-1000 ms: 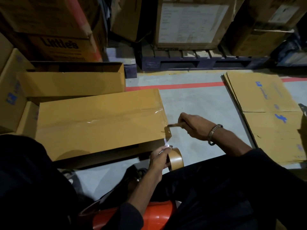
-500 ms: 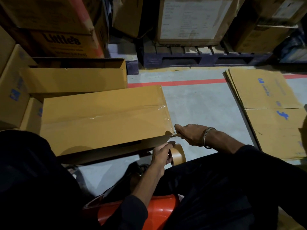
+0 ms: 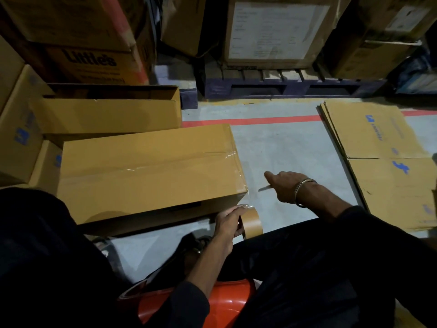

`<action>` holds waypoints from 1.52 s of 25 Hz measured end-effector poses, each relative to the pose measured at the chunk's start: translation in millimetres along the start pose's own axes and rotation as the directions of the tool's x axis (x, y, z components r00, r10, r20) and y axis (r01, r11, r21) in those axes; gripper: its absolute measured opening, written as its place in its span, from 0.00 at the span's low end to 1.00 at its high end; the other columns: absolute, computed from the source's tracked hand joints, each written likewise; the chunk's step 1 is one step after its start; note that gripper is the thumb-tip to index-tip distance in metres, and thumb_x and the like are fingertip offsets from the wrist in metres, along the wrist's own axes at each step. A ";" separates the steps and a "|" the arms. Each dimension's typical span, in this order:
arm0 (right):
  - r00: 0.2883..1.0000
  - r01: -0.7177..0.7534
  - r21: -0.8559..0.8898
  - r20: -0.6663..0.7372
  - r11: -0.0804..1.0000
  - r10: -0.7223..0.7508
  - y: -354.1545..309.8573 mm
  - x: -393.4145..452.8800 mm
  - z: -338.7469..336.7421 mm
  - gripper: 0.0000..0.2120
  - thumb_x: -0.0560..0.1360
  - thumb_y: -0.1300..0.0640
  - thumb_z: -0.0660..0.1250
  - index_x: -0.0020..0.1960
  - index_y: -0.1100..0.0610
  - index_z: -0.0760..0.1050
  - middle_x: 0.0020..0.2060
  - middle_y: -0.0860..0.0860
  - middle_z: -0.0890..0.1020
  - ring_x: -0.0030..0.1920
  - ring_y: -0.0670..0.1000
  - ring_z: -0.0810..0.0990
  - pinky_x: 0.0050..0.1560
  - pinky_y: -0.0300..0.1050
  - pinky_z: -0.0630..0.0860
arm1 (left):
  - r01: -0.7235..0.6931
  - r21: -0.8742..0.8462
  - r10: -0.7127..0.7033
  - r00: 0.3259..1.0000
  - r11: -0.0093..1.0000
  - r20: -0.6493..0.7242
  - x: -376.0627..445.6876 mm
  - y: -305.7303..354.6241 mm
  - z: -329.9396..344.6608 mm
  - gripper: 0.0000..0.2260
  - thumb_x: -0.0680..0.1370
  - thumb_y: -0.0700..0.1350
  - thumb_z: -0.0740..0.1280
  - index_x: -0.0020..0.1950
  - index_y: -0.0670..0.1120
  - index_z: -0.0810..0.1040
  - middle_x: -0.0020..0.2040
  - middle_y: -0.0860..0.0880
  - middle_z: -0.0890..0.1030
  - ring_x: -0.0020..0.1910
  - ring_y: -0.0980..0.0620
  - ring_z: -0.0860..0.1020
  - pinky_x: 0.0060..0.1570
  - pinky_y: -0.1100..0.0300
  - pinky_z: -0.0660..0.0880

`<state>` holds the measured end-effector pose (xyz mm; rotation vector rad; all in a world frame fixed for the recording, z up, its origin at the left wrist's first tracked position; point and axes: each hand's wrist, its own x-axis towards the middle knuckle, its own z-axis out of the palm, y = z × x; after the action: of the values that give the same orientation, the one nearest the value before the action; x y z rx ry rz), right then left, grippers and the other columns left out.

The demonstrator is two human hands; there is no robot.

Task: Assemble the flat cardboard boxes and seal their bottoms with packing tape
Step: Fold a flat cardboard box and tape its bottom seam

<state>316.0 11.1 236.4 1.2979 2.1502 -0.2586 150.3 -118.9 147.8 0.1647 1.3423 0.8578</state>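
sleeves (image 3: 189, 301): dark, long | trousers (image 3: 319, 268): dark | bracelet (image 3: 301, 192): metal, right wrist

The scene was dim, the light weak and coming from above, falling mostly on the grey floor (image 3: 283, 150) and the top of the box (image 3: 151, 169), where clear tape (image 3: 179, 162) threw a thin glare along the seam. The dark clothing in the lower half swallowed all detail, nearly black. The stacked cartons (image 3: 71, 31) at the back sat in heavy shadow, print barely readable. The box cast a dark band beneath its near edge. Wide-angle bending curved the red line (image 3: 248, 120) and tilted the edges outward. The right hand (image 3: 287, 188) showed slight motion blur; corners were soft and grainy.
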 end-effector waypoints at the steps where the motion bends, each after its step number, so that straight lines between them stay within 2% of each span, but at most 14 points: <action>1: 0.999 -0.002 0.107 -0.035 0.994 0.006 0.4 -0.1 -0.3 0.10 0.79 0.62 0.59 0.59 0.55 0.62 0.47 0.58 0.80 0.42 0.61 0.77 0.43 0.54 0.77 | -0.002 -0.007 0.002 1.000 1.000 -0.007 -2.4 1.1 -4.0 0.08 0.76 0.48 0.77 0.54 0.48 0.88 0.53 0.44 0.88 0.48 0.48 0.83 0.41 0.59 0.81; 4: 0.988 0.106 0.413 -0.146 0.905 -0.050 -7.6 8.3 -2.9 0.14 0.80 0.52 0.65 0.60 0.55 0.63 0.42 0.53 0.79 0.42 0.60 0.77 0.41 0.51 0.73 | -0.041 0.002 0.041 0.999 0.999 -0.030 -18.2 6.7 -24.8 0.08 0.78 0.48 0.75 0.55 0.49 0.87 0.50 0.46 0.87 0.46 0.50 0.83 0.41 0.60 0.79; 7: 0.975 0.194 0.354 -0.176 0.915 -0.138 -23.9 21.7 -9.9 0.31 0.73 0.35 0.73 0.64 0.52 0.63 0.45 0.46 0.75 0.45 0.55 0.77 0.43 0.48 0.74 | -0.107 0.078 0.111 0.993 0.991 -0.042 -36.3 19.0 -50.2 0.06 0.80 0.44 0.72 0.54 0.49 0.88 0.50 0.48 0.87 0.42 0.53 0.83 0.39 0.61 0.78; 9: 0.974 0.200 0.278 -0.160 0.940 -0.160 -33.0 33.0 -9.7 0.40 0.67 0.28 0.74 0.66 0.50 0.63 0.50 0.49 0.76 0.47 0.55 0.76 0.45 0.49 0.75 | -0.154 0.181 0.165 0.985 0.971 -0.050 -42.4 29.9 -64.9 0.07 0.80 0.42 0.71 0.51 0.48 0.89 0.48 0.47 0.87 0.36 0.54 0.80 0.33 0.63 0.74; 11: 0.968 0.212 0.219 -0.183 0.952 -0.173 -36.6 45.0 -4.2 0.43 0.64 0.26 0.74 0.66 0.49 0.62 0.56 0.51 0.81 0.50 0.57 0.79 0.46 0.50 0.78 | -0.196 0.360 0.220 0.975 0.912 -0.027 -48.3 42.2 -77.2 0.06 0.80 0.46 0.72 0.50 0.52 0.89 0.48 0.49 0.87 0.39 0.50 0.79 0.36 0.58 0.73; 14: 0.960 0.235 0.115 -0.183 0.965 -0.212 -38.4 56.6 -0.7 0.41 0.67 0.31 0.76 0.66 0.48 0.56 0.58 0.56 0.82 0.50 0.59 0.81 0.48 0.53 0.81 | -0.246 0.471 0.259 0.965 0.847 0.039 -66.7 66.4 -94.8 0.05 0.79 0.48 0.73 0.50 0.52 0.89 0.46 0.51 0.88 0.42 0.51 0.80 0.39 0.56 0.73; 19: 0.970 0.199 0.208 -0.182 0.958 -0.162 -38.0 57.3 -1.7 0.31 0.74 0.49 0.77 0.66 0.51 0.60 0.51 0.55 0.80 0.43 0.57 0.77 0.42 0.50 0.75 | -0.315 0.611 0.306 0.944 0.726 0.122 -90.6 114.1 -129.9 0.05 0.80 0.50 0.73 0.50 0.54 0.89 0.44 0.55 0.88 0.41 0.50 0.80 0.39 0.55 0.75; 23: 0.983 0.088 0.363 -0.184 0.928 -0.021 -42.4 55.1 6.0 0.26 0.72 0.58 0.77 0.61 0.52 0.64 0.48 0.58 0.81 0.44 0.58 0.79 0.43 0.54 0.80 | -0.322 0.707 0.323 0.936 0.630 0.138 -105.8 153.2 -162.0 0.05 0.79 0.52 0.73 0.49 0.55 0.89 0.43 0.34 0.84 0.34 0.48 0.74 0.35 0.57 0.69; 27: 0.964 -0.229 0.619 0.039 0.751 0.262 -59.4 54.5 -7.3 0.17 0.69 0.62 0.79 0.54 0.59 0.76 0.45 0.55 0.82 0.46 0.56 0.81 0.41 0.48 0.80 | -0.298 0.744 0.329 0.938 0.598 0.111 -124.3 186.0 -197.2 0.05 0.80 0.50 0.73 0.49 0.54 0.90 0.44 0.36 0.85 0.32 0.49 0.73 0.36 0.58 0.68; 30: 0.914 -0.377 0.724 0.188 0.577 0.361 -70.7 55.3 -10.4 0.06 0.67 0.62 0.76 0.42 0.63 0.83 0.37 0.55 0.84 0.38 0.54 0.81 0.35 0.42 0.76 | -0.265 0.744 0.312 0.947 0.613 0.081 -126.8 201.3 -217.6 0.05 0.80 0.49 0.73 0.48 0.54 0.90 0.33 0.45 0.81 0.30 0.52 0.72 0.34 0.59 0.67; 31: 0.897 -0.401 0.759 0.211 0.514 0.388 -75.5 54.2 -8.9 0.08 0.68 0.58 0.76 0.41 0.63 0.82 0.37 0.55 0.85 0.36 0.54 0.80 0.34 0.42 0.74 | -0.255 0.739 0.316 0.947 0.624 0.060 -126.4 206.0 -223.9 0.05 0.80 0.49 0.73 0.48 0.53 0.90 0.31 0.49 0.80 0.28 0.54 0.72 0.33 0.59 0.68; 33: 0.890 -0.369 0.777 0.137 0.510 0.435 -85.1 50.1 -8.7 0.17 0.70 0.46 0.77 0.41 0.61 0.81 0.37 0.54 0.83 0.36 0.53 0.79 0.33 0.41 0.72 | -0.255 0.727 0.332 0.943 0.637 0.040 -125.5 218.3 -238.2 0.05 0.78 0.49 0.74 0.49 0.52 0.90 0.29 0.52 0.79 0.27 0.56 0.73 0.31 0.60 0.69; 35: 0.887 -0.275 0.722 -0.064 0.635 0.457 -93.8 48.4 -13.7 0.23 0.73 0.37 0.74 0.47 0.58 0.82 0.40 0.56 0.84 0.41 0.57 0.82 0.35 0.43 0.74 | -0.225 0.706 0.377 0.924 0.672 -0.064 -123.1 230.1 -255.7 0.05 0.78 0.49 0.74 0.49 0.51 0.89 0.37 0.47 0.82 0.33 0.52 0.74 0.34 0.59 0.71; 38: 0.850 -0.189 0.662 -0.260 0.726 0.458 -99.7 55.9 -20.1 0.22 0.79 0.39 0.68 0.55 0.58 0.83 0.43 0.60 0.85 0.46 0.62 0.83 0.43 0.49 0.78 | -0.197 0.626 0.479 0.818 0.754 -0.320 -112.2 243.0 -290.4 0.04 0.80 0.49 0.73 0.47 0.51 0.87 0.52 0.44 0.83 0.44 0.47 0.78 0.42 0.55 0.77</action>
<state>204.0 11.4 205.6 2.2727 2.1805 -0.6292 -215.7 -124.9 295.8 0.7465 2.0568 0.8039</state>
